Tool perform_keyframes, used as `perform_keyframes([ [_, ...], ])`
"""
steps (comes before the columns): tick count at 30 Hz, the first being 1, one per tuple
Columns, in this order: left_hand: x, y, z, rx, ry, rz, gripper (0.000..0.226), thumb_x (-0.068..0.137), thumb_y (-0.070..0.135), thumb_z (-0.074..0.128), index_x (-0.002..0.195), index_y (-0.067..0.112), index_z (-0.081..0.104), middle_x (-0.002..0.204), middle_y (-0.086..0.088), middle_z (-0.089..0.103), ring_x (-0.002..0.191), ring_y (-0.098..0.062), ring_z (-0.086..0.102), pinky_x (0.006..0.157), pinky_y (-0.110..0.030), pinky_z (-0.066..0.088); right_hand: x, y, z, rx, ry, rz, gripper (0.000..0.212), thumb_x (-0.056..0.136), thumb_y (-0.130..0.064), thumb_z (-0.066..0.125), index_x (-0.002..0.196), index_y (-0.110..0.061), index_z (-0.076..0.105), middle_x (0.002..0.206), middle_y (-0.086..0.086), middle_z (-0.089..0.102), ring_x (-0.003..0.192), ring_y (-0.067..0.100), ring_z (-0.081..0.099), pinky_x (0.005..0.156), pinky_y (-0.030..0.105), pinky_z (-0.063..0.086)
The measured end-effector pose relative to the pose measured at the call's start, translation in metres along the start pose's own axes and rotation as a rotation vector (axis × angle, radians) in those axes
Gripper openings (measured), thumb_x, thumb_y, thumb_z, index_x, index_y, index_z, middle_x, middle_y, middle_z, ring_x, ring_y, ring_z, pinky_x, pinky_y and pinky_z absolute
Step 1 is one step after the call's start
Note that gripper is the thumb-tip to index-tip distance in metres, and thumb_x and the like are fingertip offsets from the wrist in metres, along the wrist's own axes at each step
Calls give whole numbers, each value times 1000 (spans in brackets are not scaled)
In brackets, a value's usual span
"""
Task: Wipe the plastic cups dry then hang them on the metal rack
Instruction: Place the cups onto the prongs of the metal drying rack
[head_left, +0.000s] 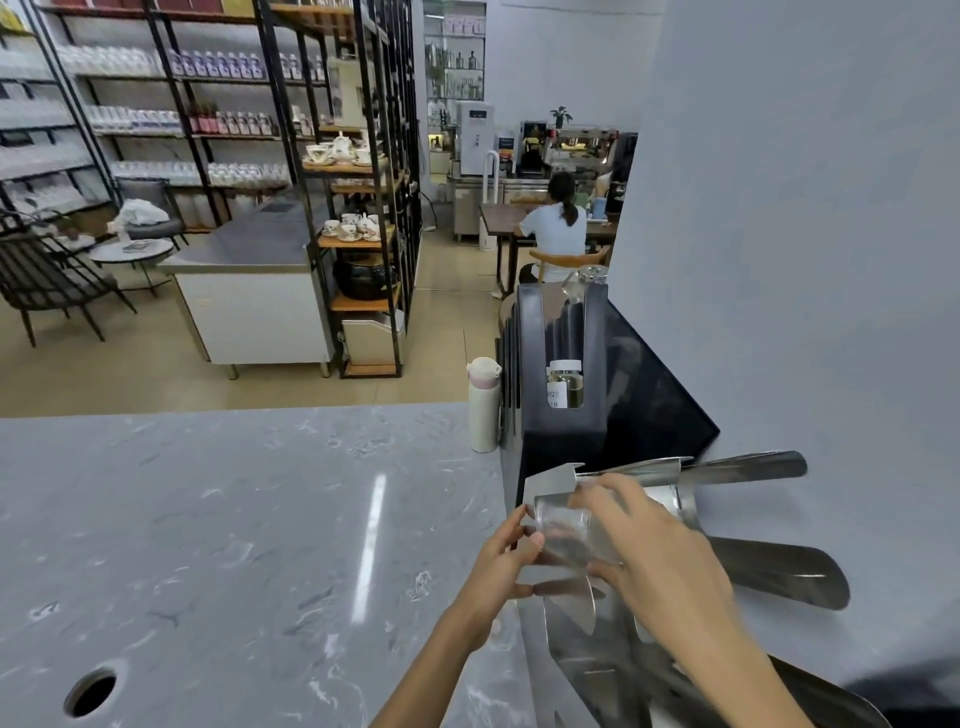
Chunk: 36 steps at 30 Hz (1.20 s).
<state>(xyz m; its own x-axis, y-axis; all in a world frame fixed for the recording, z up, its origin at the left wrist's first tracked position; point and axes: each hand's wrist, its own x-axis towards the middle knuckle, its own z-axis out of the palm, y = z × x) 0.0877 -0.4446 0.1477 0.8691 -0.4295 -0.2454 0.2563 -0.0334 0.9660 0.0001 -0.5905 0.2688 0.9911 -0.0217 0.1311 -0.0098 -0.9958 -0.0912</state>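
your left hand (506, 564) and right hand (649, 545) both with fingers wrapped round a clear plastic cup (563, 532), cup on its side against the metal rack (769, 566), beside the grey worktop (234, 545)

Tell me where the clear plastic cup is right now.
In the head view, lower right of centre: the clear plastic cup lies on its side, held between the left hand and right hand, against the metal rack at the counter's right edge.

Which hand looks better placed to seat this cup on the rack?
Probably the right hand: it wraps the clear cup on the metal rack's side, while the left hand only steadies its outer end.
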Motion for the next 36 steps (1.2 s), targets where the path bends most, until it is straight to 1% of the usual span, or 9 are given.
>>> perform_keyframes([
  [6,-1,0,3,-14,13,-6,55,101,38,53,152,32,34,118,20,61,107,-10,68,89,-34,61,1,-2,1,14,9,63,71,77,-32,80,132,-38,36,142,-6,39,104,18,64,68,25,53],
  [13,-3,4,9,-19,58,-15,49,102,33,50,150,32,37,118,6,69,97,-9,73,88,-38,62,0,-4,-3,-31,32,11,69,83,-35,75,137,-35,31,150,-4,30,108,17,62,68,25,52],
  [16,-4,3,10,-17,66,-16,46,102,34,51,147,32,42,118,5,69,97,-10,73,84,-36,63,-6,1,-4,19,68,-78,77,86,-36,71,146,-39,23,161,-6,15,131,14,48,88,24,52],
  [20,-5,3,10,-23,61,-36,28,102,34,52,128,43,56,111,5,72,91,-5,73,82,-35,63,-17,13,-10,153,122,-124,72,89,-27,70,151,-33,34,154,-13,36,142,10,35,110,21,29],
  [22,-6,4,10,-34,55,-49,25,102,32,51,108,54,63,101,10,74,86,-2,74,73,-28,63,-20,18,-11,206,146,-102,65,90,-24,68,149,-30,40,151,-16,41,140,6,36,108,15,22],
  [24,-7,6,12,-36,59,-54,27,102,33,50,125,45,59,108,9,72,86,-3,74,67,-23,61,-20,16,-9,252,158,-56,63,92,-27,67,149,-32,40,151,-19,40,139,2,37,105,12,23],
  [27,-7,6,14,-36,57,-46,48,103,36,47,150,29,36,118,8,64,85,-2,73,63,-20,60,-22,7,-5,260,222,61,64,87,-33,72,145,-31,47,148,-14,49,132,9,51,98,24,46],
  [31,-9,6,17,-30,45,-30,51,104,37,44,152,27,29,114,11,61,86,-4,71,60,-15,57,-22,-5,2,240,307,168,64,76,-46,77,133,-21,61,129,-2,67,112,20,67,78,31,58],
  [36,-9,8,22,-28,67,-14,46,105,38,40,149,26,30,114,13,57,95,-10,65,57,-14,57,-22,-10,1,130,293,187,70,79,-59,52,128,-11,65,121,6,71,98,24,73,67,32,60],
])
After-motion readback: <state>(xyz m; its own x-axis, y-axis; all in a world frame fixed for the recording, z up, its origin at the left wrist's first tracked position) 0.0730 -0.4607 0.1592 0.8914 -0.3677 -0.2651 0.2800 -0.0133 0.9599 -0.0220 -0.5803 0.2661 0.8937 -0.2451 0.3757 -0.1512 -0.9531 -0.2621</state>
